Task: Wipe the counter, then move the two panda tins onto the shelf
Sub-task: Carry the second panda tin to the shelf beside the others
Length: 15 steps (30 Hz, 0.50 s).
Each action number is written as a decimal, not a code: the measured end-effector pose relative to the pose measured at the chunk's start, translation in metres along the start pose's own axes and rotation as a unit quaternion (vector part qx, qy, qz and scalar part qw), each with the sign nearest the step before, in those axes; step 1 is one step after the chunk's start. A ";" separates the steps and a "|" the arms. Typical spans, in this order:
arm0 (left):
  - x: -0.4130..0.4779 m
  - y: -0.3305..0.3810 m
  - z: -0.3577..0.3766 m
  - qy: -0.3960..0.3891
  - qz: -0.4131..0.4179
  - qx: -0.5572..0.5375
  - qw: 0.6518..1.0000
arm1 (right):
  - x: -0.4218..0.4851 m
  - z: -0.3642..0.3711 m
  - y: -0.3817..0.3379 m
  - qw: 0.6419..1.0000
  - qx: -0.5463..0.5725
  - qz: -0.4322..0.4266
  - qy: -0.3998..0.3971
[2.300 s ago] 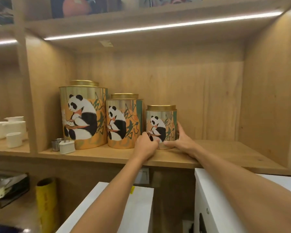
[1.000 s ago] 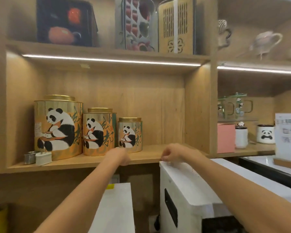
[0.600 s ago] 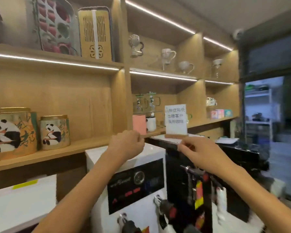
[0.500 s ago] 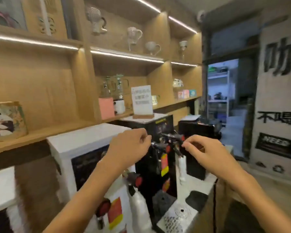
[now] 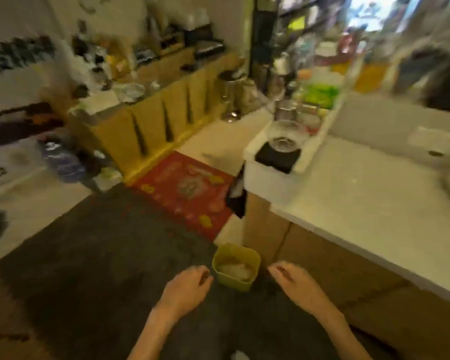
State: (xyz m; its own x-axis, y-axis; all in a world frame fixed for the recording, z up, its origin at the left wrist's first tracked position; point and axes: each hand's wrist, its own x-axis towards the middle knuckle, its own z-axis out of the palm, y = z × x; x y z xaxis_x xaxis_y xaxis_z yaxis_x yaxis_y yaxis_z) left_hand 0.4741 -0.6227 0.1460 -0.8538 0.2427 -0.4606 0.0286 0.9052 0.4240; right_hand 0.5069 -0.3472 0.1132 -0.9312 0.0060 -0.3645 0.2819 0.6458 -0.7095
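Down low, both hands hung empty over the dark floor mat (image 5: pixel 102 268). The left hand (image 5: pixel 186 289) was loosely curled, fingers bent but holding nothing; the right hand (image 5: pixel 295 285) was likewise half open, fingers relaxed, gripping nothing. Between them, a little farther off, stood a small yellow-green bin (image 5: pixel 235 267) with something pale crumpled inside. To the right ran the white counter (image 5: pixel 369 193), bare along its near stretch, with a glass jug (image 5: pixel 285 137) on a black scale at its far left corner. A red mat (image 5: pixel 186 193) lay beyond the bin. No panda tins or shelf showed in this blurred view.
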 end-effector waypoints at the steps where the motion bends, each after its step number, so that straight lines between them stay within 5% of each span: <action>1: 0.018 0.019 0.021 -0.061 0.036 0.029 0.997 | -0.019 -0.018 0.034 0.998 0.001 0.047 0.030; 7: 0.068 0.131 0.119 -0.274 0.153 0.158 0.936 | -0.163 -0.078 0.204 0.930 0.045 0.317 0.180; 11: 0.096 0.197 0.158 -0.293 0.201 0.219 0.909 | -0.226 -0.089 0.277 0.881 0.063 0.420 0.208; 15: 0.132 0.267 0.179 -0.237 0.226 0.250 0.911 | -0.233 -0.120 0.322 0.871 0.087 0.452 0.171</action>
State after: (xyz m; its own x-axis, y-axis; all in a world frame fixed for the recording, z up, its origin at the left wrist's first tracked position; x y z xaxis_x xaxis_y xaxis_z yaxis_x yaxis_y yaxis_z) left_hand 0.4619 -0.2866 0.0585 -0.3781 0.6469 -0.6623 0.6562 0.6919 0.3012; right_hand 0.7872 -0.0495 0.0420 -0.3172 0.6981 -0.6419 0.9386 0.1340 -0.3181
